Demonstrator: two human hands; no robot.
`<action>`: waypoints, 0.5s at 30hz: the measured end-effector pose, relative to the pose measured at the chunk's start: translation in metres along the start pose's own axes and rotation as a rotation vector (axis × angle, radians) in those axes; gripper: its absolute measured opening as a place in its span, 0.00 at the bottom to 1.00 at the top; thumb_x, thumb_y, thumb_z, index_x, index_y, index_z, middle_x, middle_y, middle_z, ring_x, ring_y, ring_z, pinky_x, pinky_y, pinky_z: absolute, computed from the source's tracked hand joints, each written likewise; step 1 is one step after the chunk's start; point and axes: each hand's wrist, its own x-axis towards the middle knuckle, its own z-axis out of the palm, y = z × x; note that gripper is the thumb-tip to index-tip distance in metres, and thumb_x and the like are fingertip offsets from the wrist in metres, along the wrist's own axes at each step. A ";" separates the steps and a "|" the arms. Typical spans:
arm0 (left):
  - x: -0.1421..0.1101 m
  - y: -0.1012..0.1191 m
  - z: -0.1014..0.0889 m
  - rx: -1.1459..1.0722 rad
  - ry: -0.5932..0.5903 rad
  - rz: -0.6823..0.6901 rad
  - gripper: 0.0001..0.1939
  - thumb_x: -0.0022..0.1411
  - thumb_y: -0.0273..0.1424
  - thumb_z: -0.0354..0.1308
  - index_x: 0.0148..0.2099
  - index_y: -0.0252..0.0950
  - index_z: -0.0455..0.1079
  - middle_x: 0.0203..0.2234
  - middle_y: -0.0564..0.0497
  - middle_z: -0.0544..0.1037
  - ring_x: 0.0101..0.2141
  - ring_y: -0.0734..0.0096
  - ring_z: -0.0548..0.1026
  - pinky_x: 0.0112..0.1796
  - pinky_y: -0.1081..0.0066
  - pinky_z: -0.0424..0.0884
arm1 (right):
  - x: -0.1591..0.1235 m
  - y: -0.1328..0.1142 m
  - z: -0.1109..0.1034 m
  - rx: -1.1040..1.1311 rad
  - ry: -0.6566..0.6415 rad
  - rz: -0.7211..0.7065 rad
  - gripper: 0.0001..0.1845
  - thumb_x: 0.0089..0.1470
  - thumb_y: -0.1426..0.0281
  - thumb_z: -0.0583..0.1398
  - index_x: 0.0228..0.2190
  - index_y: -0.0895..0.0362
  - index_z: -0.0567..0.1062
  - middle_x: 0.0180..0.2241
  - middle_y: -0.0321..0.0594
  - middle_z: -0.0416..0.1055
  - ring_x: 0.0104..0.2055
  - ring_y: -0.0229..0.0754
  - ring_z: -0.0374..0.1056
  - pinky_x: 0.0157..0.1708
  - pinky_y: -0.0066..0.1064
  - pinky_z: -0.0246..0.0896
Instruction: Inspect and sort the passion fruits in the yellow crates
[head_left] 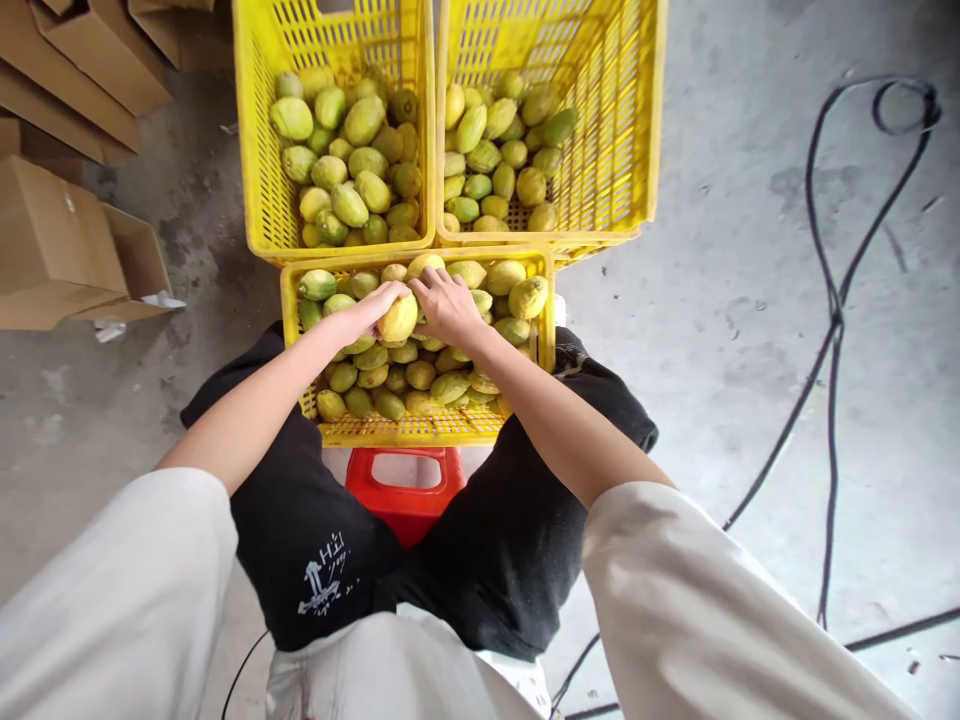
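Note:
My left hand (381, 303) is closed around a yellow, lemon-like oval fruit (397, 318), lifted over the near crate. Just to its right, my right hand (448, 302) bends its fingers over another yellow fruit (426, 265) near the crate's far rim. Part of that fruit is hidden by the fingers. Below both hands, the near yellow plastic crate (420, 432) holds many green and yellow fruits of the same shape, between my knees.
Beyond it stand two more yellow crates, left (250, 150) and right (622, 130), partly filled with similar fruit. Under the near crate is a red stool (405, 500). Cardboard boxes (60, 240) are at left. A black cable (832, 330) loops over the concrete floor on the right.

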 end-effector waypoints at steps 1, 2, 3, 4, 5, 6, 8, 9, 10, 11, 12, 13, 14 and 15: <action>-0.003 0.003 0.000 -0.069 0.003 -0.027 0.30 0.85 0.47 0.47 0.76 0.38 0.72 0.50 0.42 0.90 0.56 0.49 0.88 0.48 0.56 0.87 | 0.001 0.001 0.002 0.004 0.009 -0.004 0.36 0.70 0.67 0.71 0.73 0.66 0.74 0.72 0.68 0.70 0.71 0.73 0.66 0.69 0.51 0.63; -0.006 0.006 0.001 -0.121 0.005 -0.045 0.30 0.85 0.47 0.48 0.75 0.36 0.73 0.46 0.44 0.89 0.54 0.50 0.86 0.47 0.58 0.86 | 0.003 0.003 0.004 0.009 0.020 -0.010 0.36 0.69 0.67 0.72 0.72 0.66 0.74 0.72 0.69 0.70 0.71 0.73 0.66 0.69 0.52 0.64; -0.009 0.009 0.001 -0.155 0.003 -0.053 0.29 0.85 0.47 0.49 0.73 0.34 0.73 0.42 0.46 0.88 0.52 0.52 0.85 0.47 0.61 0.84 | 0.005 0.005 0.006 0.017 0.034 -0.020 0.37 0.67 0.67 0.72 0.71 0.65 0.74 0.72 0.69 0.70 0.71 0.74 0.66 0.69 0.53 0.64; -0.012 0.012 0.000 -0.191 -0.001 -0.062 0.28 0.86 0.48 0.49 0.71 0.33 0.74 0.38 0.48 0.86 0.50 0.55 0.83 0.46 0.63 0.82 | 0.006 0.007 0.009 0.029 0.050 -0.030 0.37 0.66 0.66 0.73 0.70 0.65 0.74 0.72 0.69 0.69 0.70 0.74 0.66 0.68 0.53 0.65; -0.015 0.014 -0.001 -0.234 -0.004 -0.076 0.27 0.86 0.47 0.51 0.69 0.33 0.75 0.35 0.50 0.84 0.48 0.56 0.82 0.46 0.64 0.80 | 0.007 0.010 0.011 0.047 0.066 -0.040 0.38 0.64 0.66 0.73 0.70 0.65 0.74 0.72 0.69 0.69 0.70 0.74 0.66 0.68 0.54 0.65; -0.018 0.016 -0.002 -0.276 -0.005 -0.088 0.25 0.86 0.46 0.52 0.67 0.33 0.76 0.33 0.50 0.83 0.47 0.57 0.81 0.45 0.64 0.79 | 0.008 0.012 0.012 0.072 0.079 -0.047 0.39 0.63 0.65 0.73 0.69 0.65 0.74 0.72 0.69 0.69 0.69 0.74 0.67 0.67 0.54 0.66; -0.021 0.018 -0.006 -0.349 -0.013 -0.078 0.23 0.86 0.45 0.53 0.65 0.33 0.77 0.31 0.50 0.82 0.46 0.57 0.80 0.45 0.63 0.78 | 0.008 0.017 0.011 0.146 0.098 -0.051 0.38 0.61 0.65 0.73 0.68 0.64 0.73 0.70 0.67 0.71 0.66 0.71 0.69 0.66 0.52 0.67; -0.022 0.018 -0.009 -0.382 -0.021 -0.055 0.23 0.86 0.45 0.53 0.66 0.33 0.77 0.32 0.50 0.82 0.46 0.56 0.80 0.45 0.62 0.78 | 0.007 0.018 0.009 0.195 0.104 -0.051 0.37 0.62 0.65 0.73 0.67 0.63 0.73 0.69 0.65 0.73 0.65 0.68 0.70 0.66 0.49 0.68; -0.022 0.018 -0.011 -0.408 -0.037 -0.026 0.25 0.85 0.46 0.53 0.67 0.34 0.77 0.32 0.49 0.83 0.46 0.55 0.80 0.45 0.61 0.79 | 0.005 0.019 0.006 0.247 0.114 -0.051 0.36 0.62 0.66 0.73 0.67 0.62 0.73 0.68 0.63 0.75 0.63 0.65 0.72 0.66 0.46 0.69; -0.022 0.017 -0.014 -0.430 -0.059 0.007 0.27 0.85 0.48 0.53 0.68 0.34 0.77 0.34 0.48 0.84 0.47 0.53 0.81 0.46 0.59 0.80 | 0.003 0.020 0.002 0.300 0.128 -0.053 0.34 0.63 0.67 0.73 0.66 0.60 0.73 0.67 0.60 0.76 0.63 0.61 0.72 0.67 0.43 0.69; -0.021 0.016 -0.017 -0.450 -0.080 0.040 0.29 0.85 0.50 0.52 0.70 0.34 0.78 0.35 0.47 0.84 0.48 0.51 0.82 0.46 0.58 0.80 | 0.001 0.020 -0.003 0.346 0.146 -0.052 0.33 0.65 0.68 0.72 0.66 0.59 0.73 0.67 0.58 0.77 0.63 0.59 0.73 0.67 0.40 0.70; -0.020 0.015 -0.019 -0.466 -0.093 0.064 0.32 0.86 0.52 0.49 0.71 0.35 0.78 0.37 0.46 0.85 0.49 0.49 0.84 0.46 0.56 0.81 | -0.001 0.019 -0.009 0.381 0.163 -0.044 0.32 0.66 0.69 0.72 0.67 0.57 0.73 0.68 0.57 0.78 0.64 0.57 0.73 0.67 0.38 0.70; -0.020 0.014 -0.022 -0.480 -0.099 0.081 0.34 0.86 0.55 0.47 0.72 0.36 0.78 0.39 0.45 0.85 0.51 0.47 0.85 0.46 0.54 0.81 | -0.003 0.019 -0.014 0.402 0.177 -0.027 0.31 0.67 0.68 0.71 0.68 0.57 0.73 0.69 0.56 0.78 0.66 0.57 0.73 0.67 0.38 0.71; -0.019 0.013 -0.023 -0.491 -0.099 0.096 0.36 0.86 0.58 0.46 0.72 0.36 0.78 0.41 0.44 0.86 0.52 0.45 0.85 0.46 0.52 0.82 | -0.004 0.017 -0.019 0.399 0.175 -0.003 0.31 0.69 0.67 0.70 0.69 0.57 0.72 0.70 0.56 0.77 0.67 0.58 0.73 0.67 0.38 0.71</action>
